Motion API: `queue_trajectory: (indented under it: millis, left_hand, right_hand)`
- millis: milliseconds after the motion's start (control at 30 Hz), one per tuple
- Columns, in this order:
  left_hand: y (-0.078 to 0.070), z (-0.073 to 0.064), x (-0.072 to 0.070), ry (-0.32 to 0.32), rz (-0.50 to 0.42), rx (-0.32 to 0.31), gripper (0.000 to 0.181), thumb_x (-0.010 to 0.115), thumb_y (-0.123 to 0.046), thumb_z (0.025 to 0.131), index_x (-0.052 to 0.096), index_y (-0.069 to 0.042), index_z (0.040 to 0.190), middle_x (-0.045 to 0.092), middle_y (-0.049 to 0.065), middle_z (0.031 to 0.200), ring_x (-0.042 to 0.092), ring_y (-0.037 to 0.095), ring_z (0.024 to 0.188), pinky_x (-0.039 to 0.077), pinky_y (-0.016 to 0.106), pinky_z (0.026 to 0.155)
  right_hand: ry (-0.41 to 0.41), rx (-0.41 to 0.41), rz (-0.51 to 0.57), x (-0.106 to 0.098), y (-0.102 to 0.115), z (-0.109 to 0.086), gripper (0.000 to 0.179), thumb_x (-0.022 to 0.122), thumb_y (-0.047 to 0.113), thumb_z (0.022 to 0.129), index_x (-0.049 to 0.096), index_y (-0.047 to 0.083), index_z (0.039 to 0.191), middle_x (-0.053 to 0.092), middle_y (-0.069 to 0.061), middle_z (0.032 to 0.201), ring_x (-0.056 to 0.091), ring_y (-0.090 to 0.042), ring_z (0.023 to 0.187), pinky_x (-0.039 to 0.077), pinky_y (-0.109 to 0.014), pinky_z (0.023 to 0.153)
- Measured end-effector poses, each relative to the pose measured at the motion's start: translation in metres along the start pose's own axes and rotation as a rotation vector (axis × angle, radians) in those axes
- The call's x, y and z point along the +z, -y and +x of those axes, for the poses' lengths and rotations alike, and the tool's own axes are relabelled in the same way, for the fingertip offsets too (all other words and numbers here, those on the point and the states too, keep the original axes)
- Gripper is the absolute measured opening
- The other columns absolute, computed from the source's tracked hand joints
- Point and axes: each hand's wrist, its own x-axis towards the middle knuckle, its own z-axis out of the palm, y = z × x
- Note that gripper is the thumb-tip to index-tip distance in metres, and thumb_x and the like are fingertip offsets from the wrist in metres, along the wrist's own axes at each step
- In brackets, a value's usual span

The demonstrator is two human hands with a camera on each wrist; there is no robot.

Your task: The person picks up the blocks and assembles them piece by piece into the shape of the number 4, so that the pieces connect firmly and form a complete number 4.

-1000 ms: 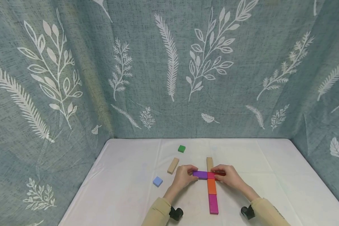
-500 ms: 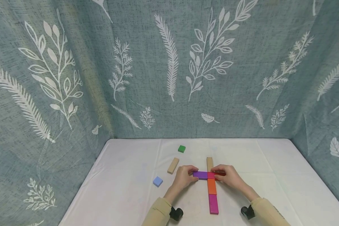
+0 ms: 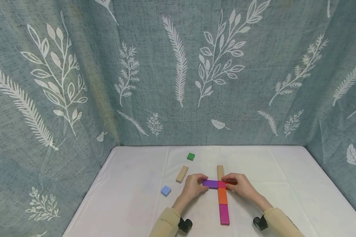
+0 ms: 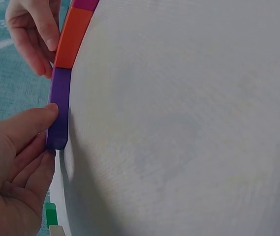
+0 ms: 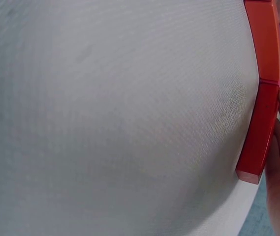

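Observation:
Wooden blocks lie joined in a cross on the white table. My left hand (image 3: 192,185) pinches the purple block (image 3: 210,184), the cross's left arm, with thumb and fingers near its outer end. On the other side, my right hand (image 3: 241,186) grips the red block (image 5: 259,130), largely covered by fingers in the head view. Between these two sits a small pinkish-red square block (image 3: 221,184). Below it run an orange block (image 3: 222,196) and then a magenta block (image 3: 224,214). A plain wood block (image 3: 220,171) extends from the far side.
Left of the cross lie a loose plain wood block (image 3: 182,174), a blue square block (image 3: 165,191) and, farther back, a green block (image 3: 191,156). A patterned blue-green curtain (image 3: 154,72) hangs behind and beside the white-covered table (image 3: 127,197).

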Motion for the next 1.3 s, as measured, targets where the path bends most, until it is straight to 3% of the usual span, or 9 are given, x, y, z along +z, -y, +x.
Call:
queue_trajectory:
  millis: [500, 900, 1300]
  left_hand:
    - [-0.007, -0.001, -0.007, -0.033, -0.018, 0.022, 0.033, 0.077, -0.005, 0.075, 0.069, 0.001, 0.106, 0.071, 0.013, 0.107, 0.066, 0.026, 0.101, 0.055, 0.032, 0.088]
    - [-0.027, -0.006, -0.028, -0.051, -0.155, 0.042, 0.037, 0.074, -0.01, 0.08, 0.065, 0.003, 0.114, 0.067, 0.016, 0.116, 0.061, 0.032, 0.113, 0.05, 0.034, 0.097]
    - [-0.03, -0.017, -0.054, -0.178, -0.206, 0.042, 0.034, 0.076, -0.009, 0.079, 0.068, -0.002, 0.111, 0.068, 0.014, 0.113, 0.062, 0.031, 0.111, 0.051, 0.029, 0.095]
  right_hand:
    - [-0.001, -0.004, 0.002, 0.0, -0.001, 0.0, 0.027, 0.069, 0.004, 0.084, 0.068, 0.002, 0.111, 0.07, -0.011, 0.106, 0.065, -0.026, 0.098, 0.056, -0.036, 0.085]
    - [-0.004, 0.001, 0.001, 0.001, 0.0, 0.0, 0.027, 0.068, 0.003, 0.084, 0.068, 0.003, 0.111, 0.07, -0.011, 0.106, 0.065, -0.025, 0.097, 0.057, -0.036, 0.084]
    - [-0.005, -0.003, -0.01, 0.002, -0.003, 0.001, 0.026, 0.069, 0.003, 0.083, 0.069, 0.003, 0.11, 0.07, -0.01, 0.105, 0.065, -0.024, 0.095, 0.057, -0.034, 0.083]
